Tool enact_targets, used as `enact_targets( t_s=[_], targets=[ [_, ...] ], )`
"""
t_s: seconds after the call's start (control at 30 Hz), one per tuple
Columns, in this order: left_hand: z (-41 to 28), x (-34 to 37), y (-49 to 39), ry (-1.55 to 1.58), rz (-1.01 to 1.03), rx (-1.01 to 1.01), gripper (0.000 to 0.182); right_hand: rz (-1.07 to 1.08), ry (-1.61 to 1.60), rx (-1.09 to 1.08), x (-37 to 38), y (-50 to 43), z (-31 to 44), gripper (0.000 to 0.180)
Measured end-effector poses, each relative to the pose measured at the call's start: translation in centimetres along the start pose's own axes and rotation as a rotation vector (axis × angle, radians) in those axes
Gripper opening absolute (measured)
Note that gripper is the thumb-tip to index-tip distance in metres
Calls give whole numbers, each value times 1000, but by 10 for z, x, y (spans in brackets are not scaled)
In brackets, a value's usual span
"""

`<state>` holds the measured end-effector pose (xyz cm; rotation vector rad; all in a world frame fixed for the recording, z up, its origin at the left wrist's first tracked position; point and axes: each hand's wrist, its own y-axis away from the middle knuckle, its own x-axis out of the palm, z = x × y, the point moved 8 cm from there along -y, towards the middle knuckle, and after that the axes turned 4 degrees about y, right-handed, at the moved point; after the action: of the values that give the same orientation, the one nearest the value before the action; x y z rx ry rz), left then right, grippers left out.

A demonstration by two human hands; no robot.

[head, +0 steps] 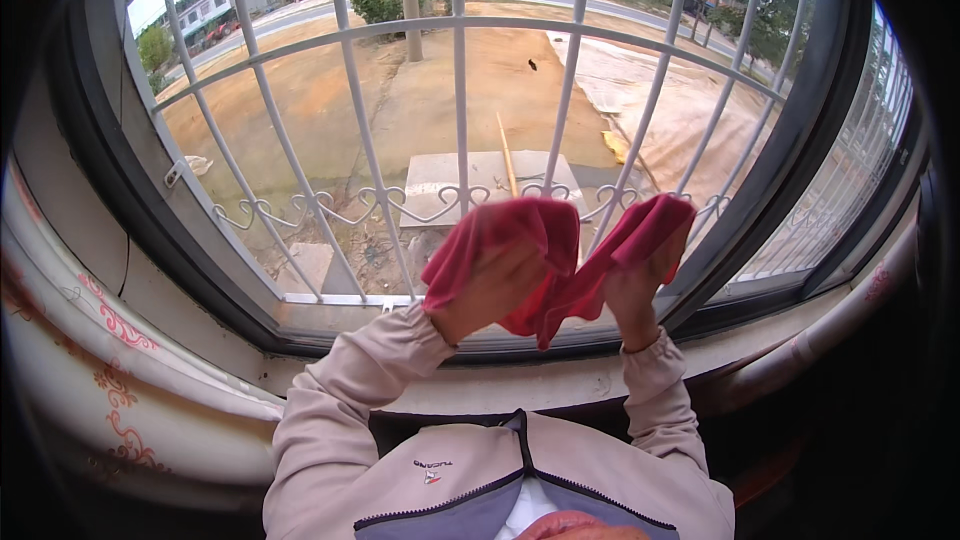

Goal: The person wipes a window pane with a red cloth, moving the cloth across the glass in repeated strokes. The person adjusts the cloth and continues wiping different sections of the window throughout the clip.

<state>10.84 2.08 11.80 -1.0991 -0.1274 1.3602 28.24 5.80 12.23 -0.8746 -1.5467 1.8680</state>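
A dark red cloth (551, 270) hangs between my two hands in front of an open-air view through a barred window. My left hand (499, 281) grips the cloth's left part, which drapes over the fingers. The cloth's right end is held up in my right hand (637, 289), its fingers partly covered by the fabric. Behind the cloth stand the white metal window bars (460, 105) with heart-shaped scrollwork (322, 210) along their lower part. Whether the cloth touches the bars I cannot tell.
The dark window frame (817, 120) curves round the opening, with a glazed sash (840, 165) at the right. A pale sill (525, 388) runs below my hands. Patterned curtains (127, 360) hang at the left. Outside lie bare ground, a concrete slab (435, 169) and a pole (504, 142).
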Motion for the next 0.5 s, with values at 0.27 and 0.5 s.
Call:
enact_targets(
  t_s=[0.27, 0.5],
  targets=[
    [125, -89, -105, -152, -528, -246, 63, -137, 114, -334, 15, -173, 44, 42],
    [-2, 0, 71, 200, -122, -381, 10, 381, 10, -356, 50, 73, 74, 22]
  ],
)
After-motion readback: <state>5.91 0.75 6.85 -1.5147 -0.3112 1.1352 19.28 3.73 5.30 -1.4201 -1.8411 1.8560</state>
